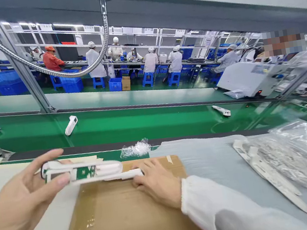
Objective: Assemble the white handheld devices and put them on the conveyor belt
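Observation:
My left hand (18, 198) grips one end of a long white device shell (83, 172) with a green circuit board showing inside it. Thumb and fingers pinch its left end just above a flat cardboard sheet (123, 220). My right hand (155, 181), in a white sleeve, rests knuckles-up on the cardboard. Its fingers are curled around the shell's right end, where a thin white piece (128, 174) lies against it.
A clear bag of white plastic parts (289, 159) lies at the right. A crumpled clear wrapper (135, 149) sits beyond the cardboard. White devices (71, 125) lie on the green conveyor belt (142, 120). A flexible metal hose (47, 69) hangs overhead. Several workers sit at far benches.

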A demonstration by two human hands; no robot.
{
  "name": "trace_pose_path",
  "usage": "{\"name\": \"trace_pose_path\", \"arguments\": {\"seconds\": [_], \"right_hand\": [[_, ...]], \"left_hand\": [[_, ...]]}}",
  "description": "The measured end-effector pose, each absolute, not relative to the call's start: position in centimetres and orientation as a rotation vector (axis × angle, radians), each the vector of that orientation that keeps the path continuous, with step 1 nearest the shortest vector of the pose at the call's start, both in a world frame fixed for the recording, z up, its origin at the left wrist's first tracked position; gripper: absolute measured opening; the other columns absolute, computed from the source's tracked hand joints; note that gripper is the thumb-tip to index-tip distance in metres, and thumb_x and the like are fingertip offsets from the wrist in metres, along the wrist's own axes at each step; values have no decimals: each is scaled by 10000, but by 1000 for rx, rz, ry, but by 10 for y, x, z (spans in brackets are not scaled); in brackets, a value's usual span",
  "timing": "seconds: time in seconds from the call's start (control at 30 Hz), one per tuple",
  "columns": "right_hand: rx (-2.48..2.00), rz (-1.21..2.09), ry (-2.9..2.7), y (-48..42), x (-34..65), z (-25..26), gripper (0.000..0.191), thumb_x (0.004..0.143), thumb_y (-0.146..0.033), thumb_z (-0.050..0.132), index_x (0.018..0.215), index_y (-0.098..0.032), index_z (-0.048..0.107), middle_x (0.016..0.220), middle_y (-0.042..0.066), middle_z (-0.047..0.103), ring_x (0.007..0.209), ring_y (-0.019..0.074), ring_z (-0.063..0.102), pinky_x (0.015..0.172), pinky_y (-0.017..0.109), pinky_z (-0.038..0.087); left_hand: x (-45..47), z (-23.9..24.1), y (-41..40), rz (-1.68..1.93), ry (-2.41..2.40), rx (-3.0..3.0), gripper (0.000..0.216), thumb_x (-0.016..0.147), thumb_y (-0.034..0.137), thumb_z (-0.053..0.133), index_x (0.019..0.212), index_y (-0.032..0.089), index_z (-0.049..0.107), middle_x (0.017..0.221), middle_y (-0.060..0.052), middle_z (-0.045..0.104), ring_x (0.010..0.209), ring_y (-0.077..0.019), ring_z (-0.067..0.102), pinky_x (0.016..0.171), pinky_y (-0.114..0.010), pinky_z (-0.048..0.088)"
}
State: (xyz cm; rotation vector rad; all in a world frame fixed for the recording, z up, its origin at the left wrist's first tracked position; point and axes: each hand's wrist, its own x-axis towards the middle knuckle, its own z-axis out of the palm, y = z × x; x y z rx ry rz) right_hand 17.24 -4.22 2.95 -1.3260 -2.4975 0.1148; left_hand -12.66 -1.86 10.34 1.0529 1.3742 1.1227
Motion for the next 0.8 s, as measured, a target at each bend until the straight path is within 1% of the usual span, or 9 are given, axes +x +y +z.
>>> {"name": "trace_pose_path", "arguments": {"seconds": [0.1,0.17,0.23,0.3,0.37,0.43,0.53,0.63,0.8], "right_hand": [[-1458,173,-2431,-73,162,20,117,961,-274,531,1002,-255,638,1387,97,524,1219,277,496,955,466,413],[-1507,233,-2294,-82,167,24,104,948,-290,561,1003,-264,644,1398,76,515,1242,275,478,979,479,400],[-1534,285,-2136,-87,176,32,121,953,-275,542,976,-260,659,1347,69,556,1200,265,508,968,469,407],[-1544,348,-1962,-90,186,41,158,965,-287,512,950,-249,665,1215,70,631,1114,249,561,940,441,426],[-1564,408,-1771,-96,195,50,191,972,-338,498,941,-243,660,1073,62,678,1022,238,601,896,407,446],[-1580,429,-1629,-104,200,58,218,967,-391,501,938,-248,663,992,51,695,950,236,617,851,387,457],[-1548,393,-1685,-116,199,68,226,960,-410,515,919,-261,680,943,43,709,889,230,621,808,373,451],[-1488,311,-1959,-125,194,72,175,961,-362,544,947,-266,690,932,35,718,886,213,626,823,373,417],[-1391,41,-2249,-124,189,75,116,961,-298,585,1010,-270,686,949,13,714,862,170,588,830,362,340]], "left_hand": [[-103,126,-18,1343,1102,913,655,596,199,834,1215,297,644,1010,9,708,904,-180,674,719,-227,594],[-81,136,-17,1381,900,847,547,677,162,765,1205,227,635,980,-9,684,852,-142,657,760,-221,585],[-56,135,-18,1328,773,800,516,727,136,717,1226,184,594,979,-23,667,829,-126,642,760,-218,568],[-32,124,-22,1201,735,791,587,760,144,701,1314,166,507,1017,-53,659,838,-140,640,749,-245,554],[-12,105,-30,1022,743,852,676,797,213,701,1404,170,405,1029,-77,646,850,-168,638,741,-287,537],[3,83,-40,841,752,993,743,798,265,714,1445,199,353,979,-57,625,862,-181,623,754,-302,511],[11,55,-56,588,754,1268,915,763,219,707,1526,274,205,882,-6,588,836,-187,596,746,-307,475],[9,44,-64,441,715,1492,1002,773,218,651,1565,279,40,924,-26,600,805,-203,586,699,-315,456],[5,46,-69,380,701,1633,996,769,210,612,1578,278,34,961,-58,634,673,-185,573,587,-300,428]]}}
